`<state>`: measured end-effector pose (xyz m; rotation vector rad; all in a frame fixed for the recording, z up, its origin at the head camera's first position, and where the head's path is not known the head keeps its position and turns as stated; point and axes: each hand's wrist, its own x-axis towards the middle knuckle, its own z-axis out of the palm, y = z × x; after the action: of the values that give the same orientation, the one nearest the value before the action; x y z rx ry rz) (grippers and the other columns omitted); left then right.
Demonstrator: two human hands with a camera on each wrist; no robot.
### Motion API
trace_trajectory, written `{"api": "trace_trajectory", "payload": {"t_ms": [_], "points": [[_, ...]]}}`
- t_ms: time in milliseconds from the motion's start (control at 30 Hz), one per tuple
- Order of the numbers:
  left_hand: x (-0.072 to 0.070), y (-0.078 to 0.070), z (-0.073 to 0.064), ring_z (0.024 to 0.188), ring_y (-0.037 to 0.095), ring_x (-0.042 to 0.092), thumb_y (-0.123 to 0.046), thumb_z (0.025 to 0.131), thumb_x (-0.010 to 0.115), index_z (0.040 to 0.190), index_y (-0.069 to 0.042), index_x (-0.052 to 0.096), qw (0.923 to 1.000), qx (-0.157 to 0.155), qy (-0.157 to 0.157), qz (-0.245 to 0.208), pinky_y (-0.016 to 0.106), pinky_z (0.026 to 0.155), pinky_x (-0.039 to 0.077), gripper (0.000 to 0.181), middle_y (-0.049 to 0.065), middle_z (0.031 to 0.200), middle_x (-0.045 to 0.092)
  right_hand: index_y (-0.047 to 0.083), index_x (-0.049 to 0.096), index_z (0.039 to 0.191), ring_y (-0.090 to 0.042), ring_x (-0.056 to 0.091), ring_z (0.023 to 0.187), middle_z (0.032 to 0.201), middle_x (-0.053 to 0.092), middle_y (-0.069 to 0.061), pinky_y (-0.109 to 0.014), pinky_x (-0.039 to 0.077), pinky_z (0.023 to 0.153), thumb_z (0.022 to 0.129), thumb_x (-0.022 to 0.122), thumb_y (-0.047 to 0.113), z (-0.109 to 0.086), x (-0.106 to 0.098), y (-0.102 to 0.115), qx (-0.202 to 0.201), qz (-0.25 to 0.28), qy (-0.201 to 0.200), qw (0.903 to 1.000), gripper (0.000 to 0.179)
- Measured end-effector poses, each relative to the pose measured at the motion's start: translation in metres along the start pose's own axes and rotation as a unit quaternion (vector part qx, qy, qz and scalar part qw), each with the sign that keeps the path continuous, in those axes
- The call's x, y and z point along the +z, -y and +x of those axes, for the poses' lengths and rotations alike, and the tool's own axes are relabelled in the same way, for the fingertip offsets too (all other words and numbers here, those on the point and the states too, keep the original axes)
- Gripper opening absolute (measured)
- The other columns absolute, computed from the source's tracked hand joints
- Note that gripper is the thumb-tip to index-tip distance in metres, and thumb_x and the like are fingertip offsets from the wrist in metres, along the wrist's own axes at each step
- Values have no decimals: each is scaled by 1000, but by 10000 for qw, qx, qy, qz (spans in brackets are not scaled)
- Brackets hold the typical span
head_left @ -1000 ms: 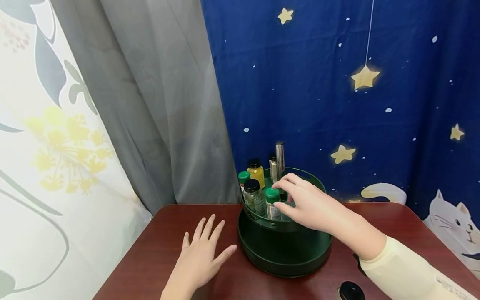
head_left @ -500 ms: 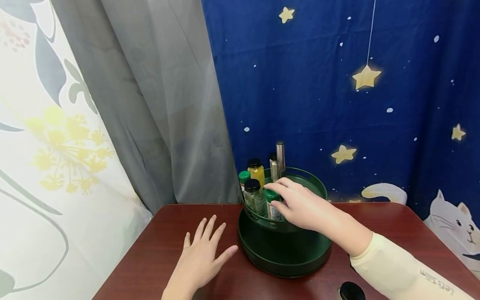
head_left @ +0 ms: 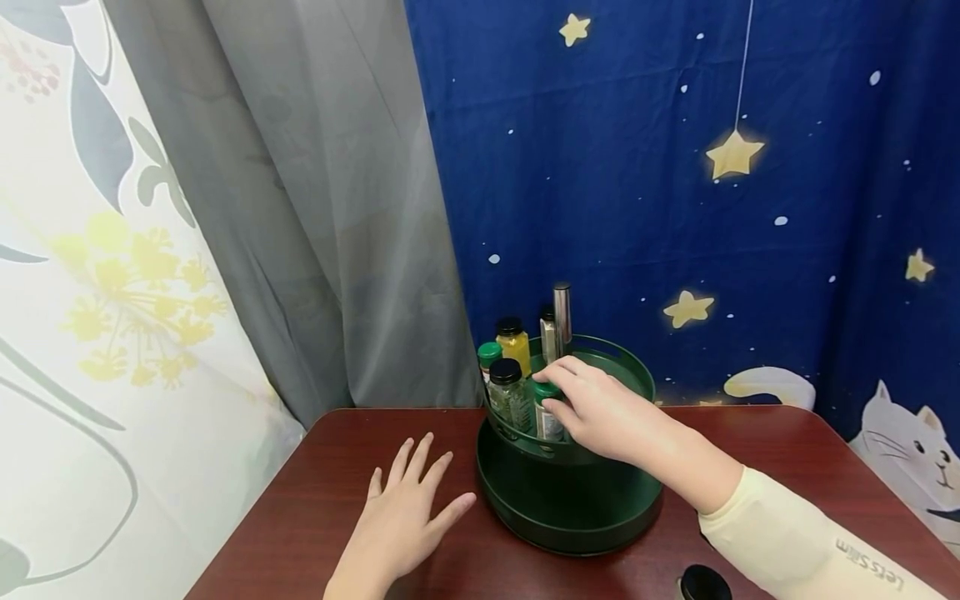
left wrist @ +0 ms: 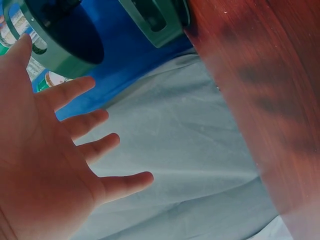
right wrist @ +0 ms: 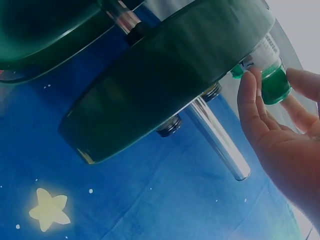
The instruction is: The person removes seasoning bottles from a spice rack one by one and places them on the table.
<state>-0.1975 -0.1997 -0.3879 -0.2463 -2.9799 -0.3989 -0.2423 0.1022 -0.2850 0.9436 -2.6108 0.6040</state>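
My right hand [head_left: 600,408] reaches over the upper tier of a dark green two-tier turntable [head_left: 570,527]. Its thumb and fingers pinch the green cap of a spice jar [head_left: 549,423], which stands upright near the front rim. Seen from below in the right wrist view, fingers lie on both sides of that green cap [right wrist: 276,86]. A black-capped jar of green herbs [head_left: 508,400] stands just left of it. My left hand [head_left: 401,521], fingers spread and holding nothing, is over the table left of the turntable; its palm [left wrist: 45,165] shows in the left wrist view.
Further back on the upper tier are a yellow spice jar [head_left: 514,346], a green-capped jar [head_left: 489,355], a pale black-capped jar [head_left: 547,335] and a tall silver cylinder [head_left: 562,317]. A black-lidded jar [head_left: 703,583] stands at the front of the red-brown table [head_left: 315,483]. Curtains hang behind.
My right hand has moved slightly left and closed its fingers around the green cap. The left hand has stayed almost still.
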Motion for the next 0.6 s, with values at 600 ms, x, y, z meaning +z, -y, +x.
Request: {"api": "trace_trajectory", "payload": {"t_ms": [600], "points": [[0, -2, 0, 166, 36, 23, -87, 95, 42, 162, -30, 47, 10000, 26, -5, -44, 80, 121, 23, 89, 3, 177, 30, 6, 57, 151, -15, 66, 98, 130, 67, -11, -36, 61, 84, 106, 67, 16, -3, -1, -4, -11, 100, -333, 9994, 47]]}}
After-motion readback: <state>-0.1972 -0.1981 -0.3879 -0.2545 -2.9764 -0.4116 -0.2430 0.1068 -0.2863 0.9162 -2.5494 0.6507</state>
